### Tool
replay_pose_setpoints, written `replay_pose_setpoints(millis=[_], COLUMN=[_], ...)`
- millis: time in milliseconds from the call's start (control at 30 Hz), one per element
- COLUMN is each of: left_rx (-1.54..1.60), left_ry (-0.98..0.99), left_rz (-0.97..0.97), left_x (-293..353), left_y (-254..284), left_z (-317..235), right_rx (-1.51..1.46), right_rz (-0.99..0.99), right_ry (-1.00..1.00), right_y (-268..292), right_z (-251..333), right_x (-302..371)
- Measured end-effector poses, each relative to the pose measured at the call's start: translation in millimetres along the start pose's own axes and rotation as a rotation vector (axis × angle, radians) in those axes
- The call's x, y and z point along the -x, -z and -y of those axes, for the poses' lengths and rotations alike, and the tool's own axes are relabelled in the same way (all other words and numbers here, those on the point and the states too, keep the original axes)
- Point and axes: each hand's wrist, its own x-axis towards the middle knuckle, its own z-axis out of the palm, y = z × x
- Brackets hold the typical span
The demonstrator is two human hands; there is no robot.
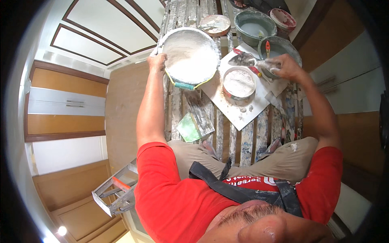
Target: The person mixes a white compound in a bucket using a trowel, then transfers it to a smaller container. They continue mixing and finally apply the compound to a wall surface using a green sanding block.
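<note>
My left hand (157,62) grips the rim of a large round bucket (178,81), tilted so that the pale powder (190,56) inside shows. Its carrying handle has a green grip. In my right hand (285,67) is a trowel (242,60), its dark blade pointing left and its handle smeared white. The blade hovers just beyond a small round tub (239,97) filled with pinkish-white material. Under that tub lies a white board (239,117) with a few grey smears. A scraper (275,100) rests at the board's right edge.
A paint-spattered slatted bench (247,141) carries everything. Beyond the board stand a green basin (255,26) of cloudy liquid, a green bucket (293,50) with an orange-handled tool (268,47), and a red-rimmed pail (283,19). A green-and-grey flat piece (190,127) lies nearer me; a stepladder (115,192) stands left.
</note>
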Motion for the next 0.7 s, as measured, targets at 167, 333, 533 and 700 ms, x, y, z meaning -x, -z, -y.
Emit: replay_pose_setpoints(millis=[167, 333, 533, 700], left_rx=[-0.004, -0.060, -0.015, 0.106], left_ry=[-0.034, -0.032, -0.068, -0.101], left_rz=[0.124, 0.286, 0.367, 0.355], left_x=[3.1, 35.1, 55.1, 65.0], left_y=[-3.7, -44.8, -74.1, -84.3], left_z=[-6.0, -34.7, -40.8, -42.6], right_rx=[-0.168, 0.343, 0.458, 0.324], right_rz=[-0.026, -0.024, -0.101, -0.174], right_ry=[-0.033, 0.104, -0.055, -0.147], right_y=[23.3, -43.7, -98.0, -102.5], right_z=[36.3, 65.3, 85.8, 85.3], right_x=[-30.4, -57.9, -103.5, -116.8])
